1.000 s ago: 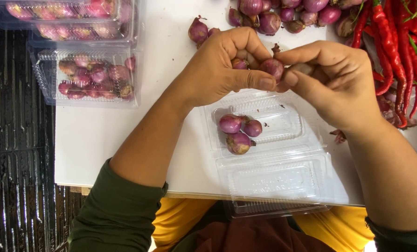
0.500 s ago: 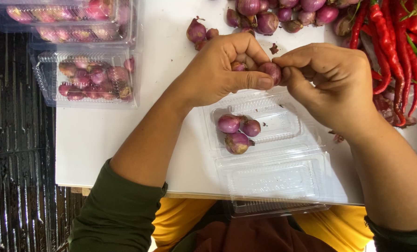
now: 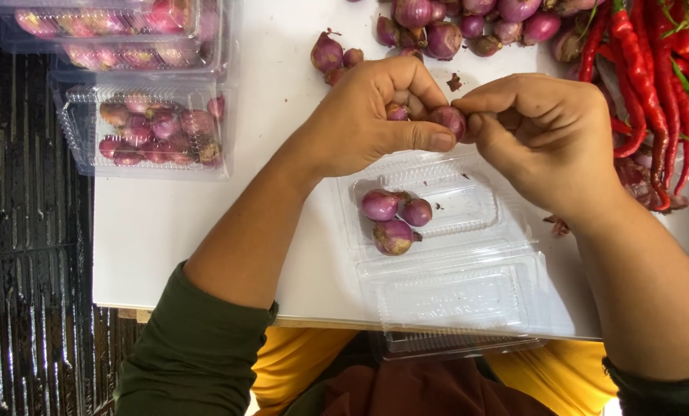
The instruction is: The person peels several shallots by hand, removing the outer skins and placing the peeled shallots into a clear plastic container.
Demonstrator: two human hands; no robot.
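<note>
Open clear plastic clamshell tray point(image 3: 468, 231) lies on the white table just below both hands, three red shallots in its upper half, hinged lid half bare toward the table edge. Closed clear clamshell packs point(image 3: 148, 127) full of shallots sit stacked at upper left.

Light was bright, even and soft across the white table point(image 3: 175, 231), with only faint shadows under both hands. Glare streaked the clear tray point(image 3: 468, 300) below the hands and the packs point(image 3: 148, 131) to their left. Focus was sharp throughout.
</note>
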